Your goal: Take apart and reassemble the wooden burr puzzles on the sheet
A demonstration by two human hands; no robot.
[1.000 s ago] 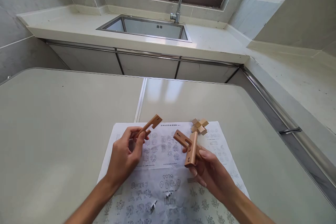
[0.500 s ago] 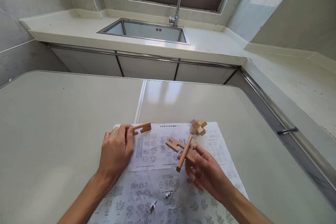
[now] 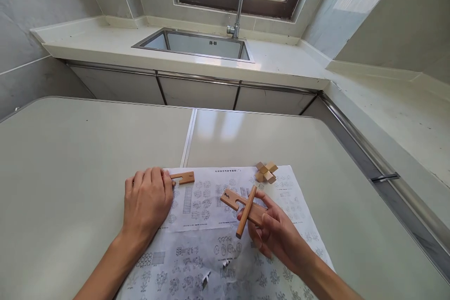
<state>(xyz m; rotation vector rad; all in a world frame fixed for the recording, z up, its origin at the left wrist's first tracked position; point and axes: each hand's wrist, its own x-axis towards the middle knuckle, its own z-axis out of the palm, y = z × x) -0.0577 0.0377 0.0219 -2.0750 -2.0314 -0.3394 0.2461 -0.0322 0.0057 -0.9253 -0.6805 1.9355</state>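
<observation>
My left hand (image 3: 147, 199) lies palm down at the upper left of the printed sheet (image 3: 197, 243), its fingers curled over one end of a notched wooden piece (image 3: 185, 177). The far end of that piece, with a small mark on it, sticks out to the right. Above the middle of the sheet, my right hand (image 3: 272, 227) holds a flat notched wooden piece (image 3: 230, 198) with a dark mark near its end. A thin wooden stick (image 3: 246, 211) crosses that piece at its notch. Part of the right fingers is hidden behind the wood.
An assembled wooden cross puzzle (image 3: 266, 172) stands at the sheet's top right. The sheet has torn spots low in the middle. Beneath lies a pale table (image 3: 87, 150) with a seam. Beyond are a counter, a sink (image 3: 200, 42) and a faucet (image 3: 241, 0).
My left hand has slid left and slightly down, and the notched piece under it has shifted left too. The pieces in my right hand have tilted slightly and moved a little lower.
</observation>
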